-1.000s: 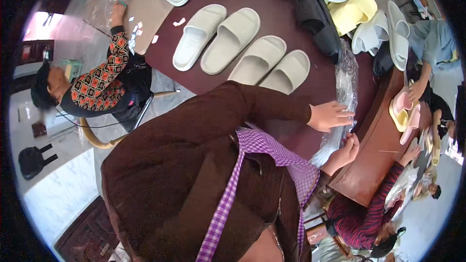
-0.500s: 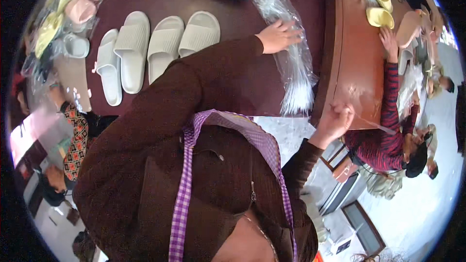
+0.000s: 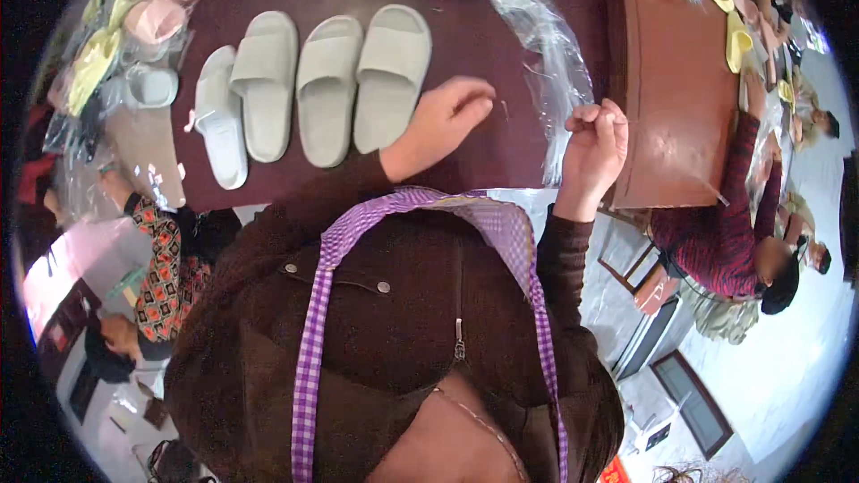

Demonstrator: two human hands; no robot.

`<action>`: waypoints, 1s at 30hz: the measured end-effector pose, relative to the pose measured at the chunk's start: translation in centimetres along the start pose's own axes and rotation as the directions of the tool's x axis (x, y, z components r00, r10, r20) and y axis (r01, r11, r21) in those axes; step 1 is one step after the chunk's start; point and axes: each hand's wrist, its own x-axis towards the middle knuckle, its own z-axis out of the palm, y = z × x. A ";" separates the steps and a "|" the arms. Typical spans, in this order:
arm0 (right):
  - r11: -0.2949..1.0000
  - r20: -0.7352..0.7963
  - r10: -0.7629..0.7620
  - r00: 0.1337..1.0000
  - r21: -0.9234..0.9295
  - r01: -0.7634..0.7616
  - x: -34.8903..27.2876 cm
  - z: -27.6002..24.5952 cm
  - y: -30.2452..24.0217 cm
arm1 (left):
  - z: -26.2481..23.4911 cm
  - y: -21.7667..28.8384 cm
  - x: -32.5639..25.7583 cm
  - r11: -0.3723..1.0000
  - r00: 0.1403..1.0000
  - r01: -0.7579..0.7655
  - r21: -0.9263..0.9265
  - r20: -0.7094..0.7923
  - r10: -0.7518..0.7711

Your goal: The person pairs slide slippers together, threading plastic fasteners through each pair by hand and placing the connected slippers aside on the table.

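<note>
Right hand (image 3: 592, 148) now lifted off table (image 3: 474, 27), plastic bags (image 3: 546, 45) beside, slippers (image 3: 313, 85) left.

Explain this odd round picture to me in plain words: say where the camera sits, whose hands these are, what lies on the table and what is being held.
The camera is worn on a person's head and looks down, so you see their own chest, a brown jacket with a purple checked apron strap, and both arms reaching forward. The wide lens bends straight edges into curves. The left hand rests on the dark maroon table, right beside a row of four pale slide slippers. The right hand is raised with fingers curled at the edge of a stack of clear plastic bags; whether it pinches a bag I cannot tell. More slippers in bags, pink and yellow, lie at the far left. Other people work at a brown table to the right.
</note>
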 end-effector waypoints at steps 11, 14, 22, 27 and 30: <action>0.902 0.171 0.431 0.886 -0.039 -0.431 -10.7 10.4 7.6 | -7.2 1.1 -9.1 0.459 0.827 0.402 -0.792 0.099 -0.554; 0.907 0.177 0.420 0.890 -0.098 -0.409 -11.8 10.9 8.4 | -9.3 1.2 -11.5 0.503 0.795 0.477 -0.721 0.110 -0.597; 0.960 0.337 0.278 0.900 -0.053 -0.277 -14.0 14.7 8.8 | -11.2 2.2 -14.4 0.403 0.856 0.468 -0.787 0.290 -0.428; 0.884 0.309 0.463 0.830 -0.220 -0.412 -16.1 15.1 8.6 | -12.0 -0.4 -14.8 0.291 0.862 0.232 -0.928 0.058 -0.503; 0.797 0.280 0.598 0.751 -0.308 -0.520 -16.5 13.1 10.1 | -12.3 -1.3 -15.5 0.303 0.851 0.249 -0.920 0.059 -0.522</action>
